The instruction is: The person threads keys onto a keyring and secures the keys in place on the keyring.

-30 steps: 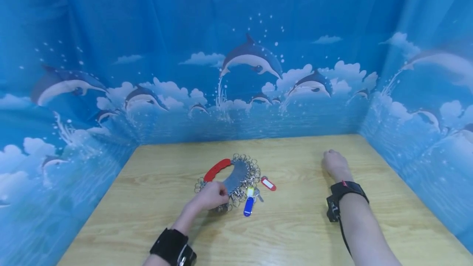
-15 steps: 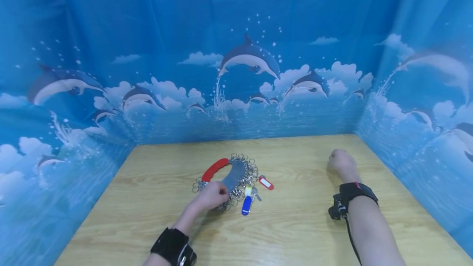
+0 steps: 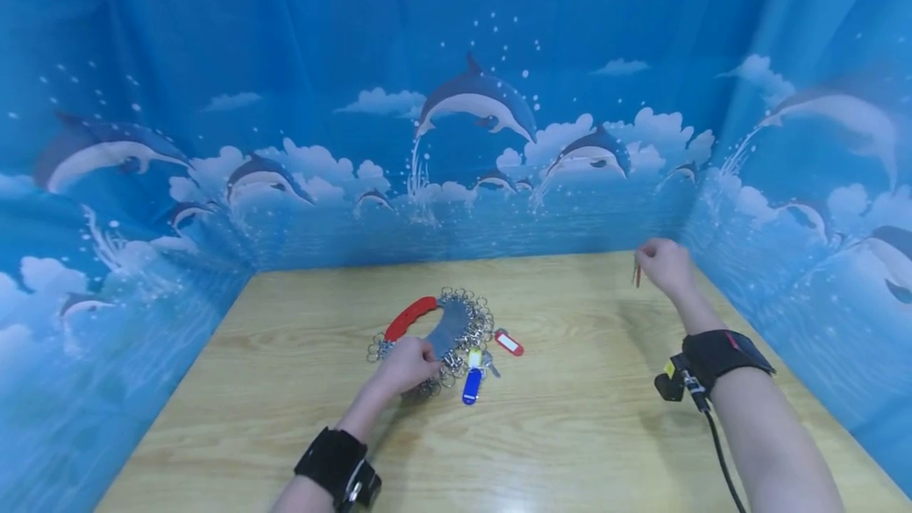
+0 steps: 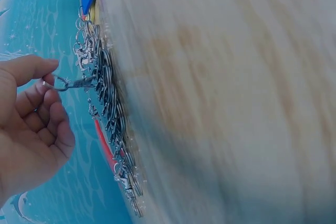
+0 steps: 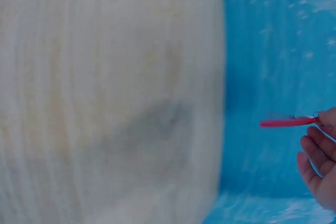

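Note:
A curved grey metal plate point(image 3: 449, 329) with a red handle point(image 3: 411, 317) lies on the table, its outer edge lined with many rings and snap hooks point(image 4: 107, 85). At its near edge my left hand point(image 3: 404, 365) pinches a metal ring point(image 4: 66, 83), pulled up from the row with its snap hook. Far to the right, my right hand point(image 3: 666, 264) is raised above the back of the table. Between thumb and fingertips it holds a key with a red key tag point(image 5: 286, 123), hanging downward in the head view.
Right of the plate lie a red key tag point(image 3: 509, 342), a blue key tag point(image 3: 472, 385) and a yellow key tag point(image 3: 474, 358), with a key point(image 3: 491, 364) beside them. A blue dolphin-print curtain point(image 3: 356, 101) encloses the table point(image 3: 556, 426) at the back and sides.
My right hand has lifted off the table at the back right, and the red tag with its key now hangs from its fingers. The left hand stays at the plate's edge.

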### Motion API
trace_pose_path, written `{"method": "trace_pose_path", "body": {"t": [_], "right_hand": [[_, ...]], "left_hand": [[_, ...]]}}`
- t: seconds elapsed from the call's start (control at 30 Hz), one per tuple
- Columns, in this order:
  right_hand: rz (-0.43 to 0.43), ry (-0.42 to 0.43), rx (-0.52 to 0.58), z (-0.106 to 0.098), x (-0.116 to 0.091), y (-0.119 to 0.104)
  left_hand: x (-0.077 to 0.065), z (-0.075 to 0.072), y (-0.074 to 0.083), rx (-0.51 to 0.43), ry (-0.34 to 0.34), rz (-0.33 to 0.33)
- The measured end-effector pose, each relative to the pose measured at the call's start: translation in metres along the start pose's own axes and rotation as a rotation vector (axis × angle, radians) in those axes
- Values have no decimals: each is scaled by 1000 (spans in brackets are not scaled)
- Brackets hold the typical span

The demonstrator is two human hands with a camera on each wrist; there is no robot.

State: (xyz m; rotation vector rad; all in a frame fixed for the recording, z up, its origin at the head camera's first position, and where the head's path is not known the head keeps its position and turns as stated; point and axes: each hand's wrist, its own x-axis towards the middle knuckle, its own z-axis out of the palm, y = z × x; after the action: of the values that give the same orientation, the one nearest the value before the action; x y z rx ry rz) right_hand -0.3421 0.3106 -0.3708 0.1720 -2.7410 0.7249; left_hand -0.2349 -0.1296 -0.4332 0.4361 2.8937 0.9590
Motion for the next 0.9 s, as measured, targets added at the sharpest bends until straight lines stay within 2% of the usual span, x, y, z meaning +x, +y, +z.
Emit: {"method": "trace_pose_path", "body": {"t": [0.17, 0.43, 0.53, 0.7, 0.9], "right_hand": [[-2, -2, 29, -21, 1, -24], [10, -75, 85, -36, -9, -71], [13, -113, 140, -36, -14, -86], [3, -129, 209, -30, -20, -107], [-45, -149, 273, -11, -30, -128]], "left_hand": [[3, 0, -1, -13, 42, 5], [5, -1, 0, -65, 19, -43], [5, -1, -1, -124, -7, -81], [7, -2, -4, -209, -10, -149], [10, -3, -3, -248, -44, -156]]}}
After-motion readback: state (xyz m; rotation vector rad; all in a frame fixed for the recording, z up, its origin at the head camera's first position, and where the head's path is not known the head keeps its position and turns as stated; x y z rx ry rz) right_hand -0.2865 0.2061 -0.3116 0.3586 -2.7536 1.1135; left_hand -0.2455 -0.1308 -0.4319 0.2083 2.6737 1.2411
